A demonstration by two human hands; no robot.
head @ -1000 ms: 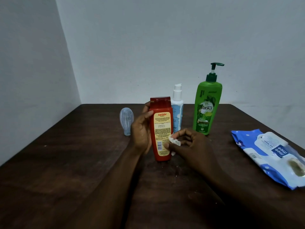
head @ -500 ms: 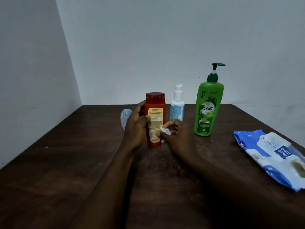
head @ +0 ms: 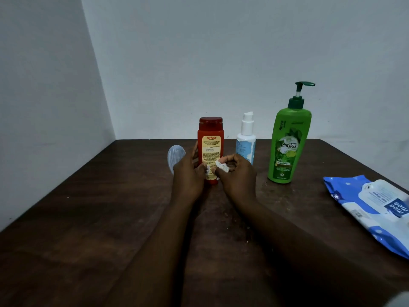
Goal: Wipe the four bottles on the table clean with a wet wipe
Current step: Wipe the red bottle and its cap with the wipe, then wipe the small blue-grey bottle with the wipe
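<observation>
— Pale grey walls (head: 221,63) meet in a corner at the back left, and a dark brown wooden table (head: 88,218) fills everything below them.

— What is the biggest thing on it?

— A blue and white soft pack of wet wipes (head: 371,209), lying flat at the right edge, well apart from the bottles.

— And the bottles?

— Tallest is a green plastic pump bottle with a dark green pump head (head: 287,147), upright toward the back right. Next comes a red plastic bottle with a red cap and a yellow label (head: 210,138), upright near the middle of the table, label toward the camera.

— Is anyone holding it?

— Yes. The left hand (head: 188,180) grips its lower left side, thumb curled over the front of the label by the barcode, fingers round the back. The right hand (head: 239,180) sits just beside the bottle's lower right, fingertips bunched together.

— The other two bottles?

— A white pump bottle with a pale blue label (head: 246,142) stands behind the right hand, between the red and the green one. A small translucent bluish bottle (head: 174,155) is at the left, partly hidden behind the left hand.

— Where is the wipe?

— A small crumpled white wet wipe (head: 222,166) is pinched in the right hand's fingertips, right at the label's lower right edge.
</observation>
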